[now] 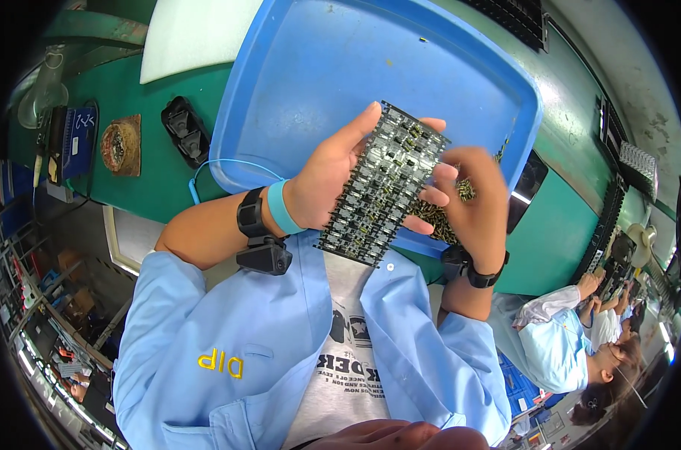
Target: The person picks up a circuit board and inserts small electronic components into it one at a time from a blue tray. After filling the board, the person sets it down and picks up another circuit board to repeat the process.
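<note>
My left hand (322, 176) holds a dark circuit board panel (389, 180), tilted, gripping it from beneath with fingertips showing past its right edge. Rows of silvery pads, dark parts and small yellowish parts cover the panel. My right hand (475, 202) is at the panel's right side, somewhat blurred, its fingers curled together; whatever they may pinch is too small to make out. Behind and below the hands lies a large blue tray (310, 82). A pile of tiny black-and-yellow components (438, 217) rests in its near right part, partly hidden by my right hand.
On the green table (149, 187) to the left are a black plastic holder (185, 131) and a round container on a brown square (121, 145). A white sheet (194, 37) lies at the back left. A blue cord loops by the tray. Another person (558, 330) works at right.
</note>
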The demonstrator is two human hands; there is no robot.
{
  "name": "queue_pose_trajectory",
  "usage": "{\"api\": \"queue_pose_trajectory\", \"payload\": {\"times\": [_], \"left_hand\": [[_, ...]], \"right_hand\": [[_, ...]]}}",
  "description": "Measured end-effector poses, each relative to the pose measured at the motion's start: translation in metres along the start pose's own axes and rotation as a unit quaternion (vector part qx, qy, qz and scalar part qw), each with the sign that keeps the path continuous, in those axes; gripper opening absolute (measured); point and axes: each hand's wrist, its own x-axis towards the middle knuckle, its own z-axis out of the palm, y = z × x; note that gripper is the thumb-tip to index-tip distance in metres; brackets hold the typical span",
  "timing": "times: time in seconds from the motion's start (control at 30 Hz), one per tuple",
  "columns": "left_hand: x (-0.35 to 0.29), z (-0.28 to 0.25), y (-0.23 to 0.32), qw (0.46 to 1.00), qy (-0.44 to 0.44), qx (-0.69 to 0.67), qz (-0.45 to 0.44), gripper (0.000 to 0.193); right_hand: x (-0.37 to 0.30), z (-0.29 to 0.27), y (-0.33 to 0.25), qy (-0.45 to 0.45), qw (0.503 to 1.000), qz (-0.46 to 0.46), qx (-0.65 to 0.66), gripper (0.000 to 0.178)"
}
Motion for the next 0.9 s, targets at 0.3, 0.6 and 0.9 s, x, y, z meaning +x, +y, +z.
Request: {"api": "queue_pose_trajectory", "payload": {"times": [0.3, 0.6, 0.9], "left_hand": [[0.012, -0.005, 0.002, 1.000, -0.001, -0.021, 0.014, 0.078], [0.022, -0.010, -0.003, 0.999, 0.032, 0.003, 0.044, 0.074], [0.028, -0.007, -0.008, 0.998, 0.042, 0.011, 0.041, 0.074]], "right_hand": [[-0.007, 0.005, 0.015, -0.245, 0.965, 0.034, -0.083, 0.015], [-0.007, -0.010, 0.027, 0.058, 0.959, 0.184, 0.210, 0.012], [-0.007, -0.015, 0.030, 0.064, 0.938, 0.208, 0.270, 0.016]]}}
